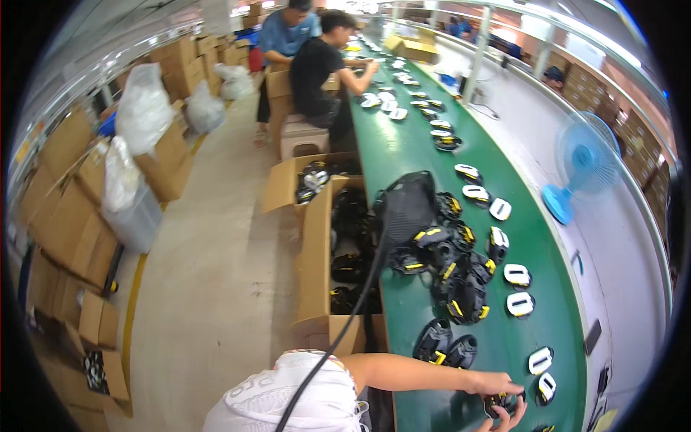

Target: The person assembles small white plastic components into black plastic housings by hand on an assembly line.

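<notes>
Fingers [512, 394] of my left hand [497, 383] curl over a small black-and-yellow plastic part [502, 403] at the frame's lower right on the green tabletop [417, 302]; my right hand [504, 421] below seems to pinch it too.

Belt: long green conveyor [425, 155], curving away.
Near pile: black-and-yellow parts [450, 263] heaped along its left edge.
Right side: white-and-black pieces [517, 275] lying singly in a row.
Far end: more pieces [392, 101].
</notes>
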`<state>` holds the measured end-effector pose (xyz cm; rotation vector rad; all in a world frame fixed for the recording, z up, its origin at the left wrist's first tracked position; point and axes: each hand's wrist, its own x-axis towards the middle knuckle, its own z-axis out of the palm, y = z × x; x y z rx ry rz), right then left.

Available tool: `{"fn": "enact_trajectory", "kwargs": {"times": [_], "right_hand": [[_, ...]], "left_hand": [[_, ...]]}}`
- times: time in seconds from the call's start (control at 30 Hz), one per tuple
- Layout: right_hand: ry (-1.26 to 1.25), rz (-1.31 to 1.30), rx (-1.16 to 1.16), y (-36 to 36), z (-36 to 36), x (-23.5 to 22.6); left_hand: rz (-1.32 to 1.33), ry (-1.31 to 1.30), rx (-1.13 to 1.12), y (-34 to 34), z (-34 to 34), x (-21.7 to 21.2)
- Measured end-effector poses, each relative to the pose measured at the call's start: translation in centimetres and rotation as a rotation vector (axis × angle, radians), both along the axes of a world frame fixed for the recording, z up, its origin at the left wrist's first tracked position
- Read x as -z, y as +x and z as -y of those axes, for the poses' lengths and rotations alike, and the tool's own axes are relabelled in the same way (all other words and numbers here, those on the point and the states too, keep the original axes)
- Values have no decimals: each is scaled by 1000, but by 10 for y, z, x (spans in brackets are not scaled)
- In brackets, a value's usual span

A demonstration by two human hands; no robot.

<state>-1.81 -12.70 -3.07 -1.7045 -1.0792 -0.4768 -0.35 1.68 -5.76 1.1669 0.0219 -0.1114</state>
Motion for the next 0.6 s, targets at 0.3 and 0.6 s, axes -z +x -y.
{"fn": "enact_trajectory", "kwargs": {"times": [0.3, 0.6], "right_hand": [[191, -766, -146, 85, 19, 100], [28, -745, -267, 113, -68, 125]], "left_hand": [[401, 677, -513, 6, 16, 14], [284, 467, -390, 2, 27, -2]]}}
